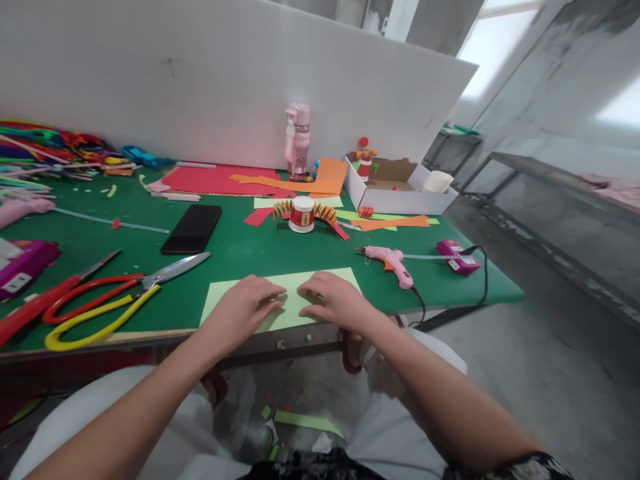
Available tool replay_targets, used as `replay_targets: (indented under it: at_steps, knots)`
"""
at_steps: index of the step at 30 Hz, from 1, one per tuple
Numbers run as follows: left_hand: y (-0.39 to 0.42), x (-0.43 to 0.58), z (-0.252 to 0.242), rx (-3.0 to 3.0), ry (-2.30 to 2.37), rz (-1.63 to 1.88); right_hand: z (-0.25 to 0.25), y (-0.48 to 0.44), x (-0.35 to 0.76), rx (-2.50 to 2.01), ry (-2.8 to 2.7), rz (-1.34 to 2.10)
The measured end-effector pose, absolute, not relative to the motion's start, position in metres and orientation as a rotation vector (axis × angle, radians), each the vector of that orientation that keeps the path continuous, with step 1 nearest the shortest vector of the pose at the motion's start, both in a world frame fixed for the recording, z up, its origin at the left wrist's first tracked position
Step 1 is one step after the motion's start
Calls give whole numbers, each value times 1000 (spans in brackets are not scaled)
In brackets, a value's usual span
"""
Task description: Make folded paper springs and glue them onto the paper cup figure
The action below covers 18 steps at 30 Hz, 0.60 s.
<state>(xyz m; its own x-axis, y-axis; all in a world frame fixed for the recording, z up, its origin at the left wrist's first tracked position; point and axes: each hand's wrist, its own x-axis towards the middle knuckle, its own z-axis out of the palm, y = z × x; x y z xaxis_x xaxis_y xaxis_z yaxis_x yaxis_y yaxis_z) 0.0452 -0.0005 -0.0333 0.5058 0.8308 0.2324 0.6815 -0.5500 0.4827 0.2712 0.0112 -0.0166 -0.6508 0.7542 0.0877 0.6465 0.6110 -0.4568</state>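
A light green sheet of paper [290, 323] lies along the front edge of the green table. My left hand [253, 300] is over its left half, thumb apart from the curved fingers, and nothing clear shows in the gap. Facing it, my right hand [327, 300] is over the right half with the same open curl. The fingertips are near the paper; whether they press on it I cannot tell. Behind the sheet stands a small red and white paper cup [303, 215] with folded orange paper strips [326, 213] as arms.
Scissors with red and yellow handles [117, 300] and a black phone [192, 229] lie to the left. A pink glue gun [393, 260] with a cord lies right. Behind are a pink bottle [300, 143], red paper [200, 180], orange paper [331, 175] and a white box [400, 199].
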Motion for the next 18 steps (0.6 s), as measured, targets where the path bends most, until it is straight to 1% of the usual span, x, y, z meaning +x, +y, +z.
replay_targets:
  at_steps: [4,7,8,10,11,12,15,18]
  knots:
    - [5,58,-30,2502,1263,574,-17,14,272,-1170,-2563,601]
    - [-15,56,-7,2462,1025,514,-13,13,276,-1150,-2580,613]
    - [-27,56,0,2379,881,448,-10,13,278,-1118,-2593,632]
    - [-54,57,4,2217,596,195,-5,11,283,-1035,-2613,683]
    - [-66,59,-1,2194,569,88,-3,10,285,-1001,-2616,704]
    - [-77,62,-10,2231,612,16,-2,10,287,-980,-2614,716]
    - [-96,73,-52,2496,930,-162,-2,9,291,-959,-2601,716]
    - [-97,81,-79,2550,1145,-289,-5,9,293,-947,-2569,713]
